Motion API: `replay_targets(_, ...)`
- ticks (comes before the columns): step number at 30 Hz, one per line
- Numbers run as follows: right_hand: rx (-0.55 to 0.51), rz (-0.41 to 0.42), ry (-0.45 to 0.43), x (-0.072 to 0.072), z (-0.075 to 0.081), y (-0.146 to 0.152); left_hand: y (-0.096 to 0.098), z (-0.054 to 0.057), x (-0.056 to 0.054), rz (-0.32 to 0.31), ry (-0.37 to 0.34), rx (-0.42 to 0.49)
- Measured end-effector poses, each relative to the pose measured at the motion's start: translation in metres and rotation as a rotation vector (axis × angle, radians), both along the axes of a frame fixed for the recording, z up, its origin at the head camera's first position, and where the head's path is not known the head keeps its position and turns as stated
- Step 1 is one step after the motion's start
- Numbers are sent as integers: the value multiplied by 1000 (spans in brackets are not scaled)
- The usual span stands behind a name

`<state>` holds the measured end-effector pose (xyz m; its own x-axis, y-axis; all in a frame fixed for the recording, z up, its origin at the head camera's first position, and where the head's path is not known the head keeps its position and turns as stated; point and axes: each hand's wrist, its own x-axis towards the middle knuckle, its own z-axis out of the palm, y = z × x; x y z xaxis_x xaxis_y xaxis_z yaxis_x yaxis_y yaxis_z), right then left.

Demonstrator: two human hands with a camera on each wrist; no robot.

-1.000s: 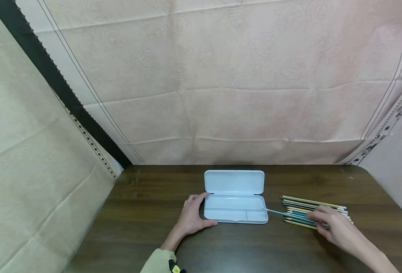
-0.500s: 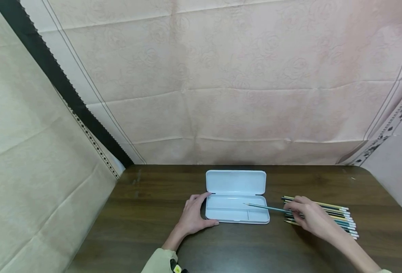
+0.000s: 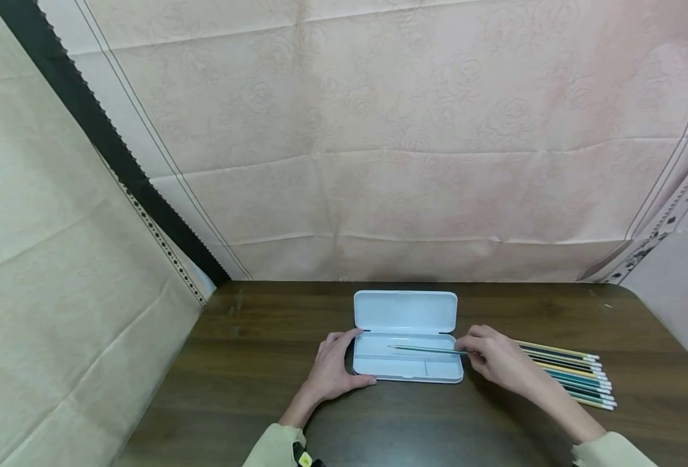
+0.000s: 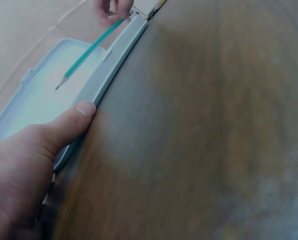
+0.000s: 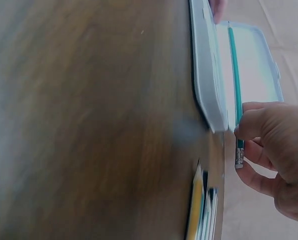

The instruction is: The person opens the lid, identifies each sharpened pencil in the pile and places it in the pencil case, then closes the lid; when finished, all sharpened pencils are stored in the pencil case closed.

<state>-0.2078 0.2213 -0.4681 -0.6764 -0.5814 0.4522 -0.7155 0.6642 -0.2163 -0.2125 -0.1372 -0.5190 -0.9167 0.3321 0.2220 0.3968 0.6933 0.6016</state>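
Note:
A light-blue pencil case [image 3: 379, 363] lies on the table with its lid [image 3: 405, 311] tipped back; low dividers split its tray. My left hand [image 3: 331, 373] holds the case's left end, its thumb [image 4: 71, 125] along the front rim and its fingers behind, partly hidden. In my right hand [image 3: 496, 357] a green pencil [image 5: 235, 75] is pinched close to its eraser end. The pencil hovers level over the tray, tip pointing left. Beneath and right of that hand lies a row of pencils [image 3: 577, 373], yellow, green and dark, partly covered by the wrist.
The brown wooden table [image 3: 262, 344] carries the case and the pencil row. A pale patterned cloth [image 3: 402, 162] hangs behind the table's far edge, with more cloth on both sides.
My right hand has moved left from the pencil row, bringing the green pencil from the case's right edge to over the tray. The left hand keeps its place on the case.

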Motion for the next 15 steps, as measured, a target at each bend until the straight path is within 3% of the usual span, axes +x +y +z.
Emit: replay_targets(15,53,43,-74,-16,0,-38,-1,-2,-1,7,-12,4)
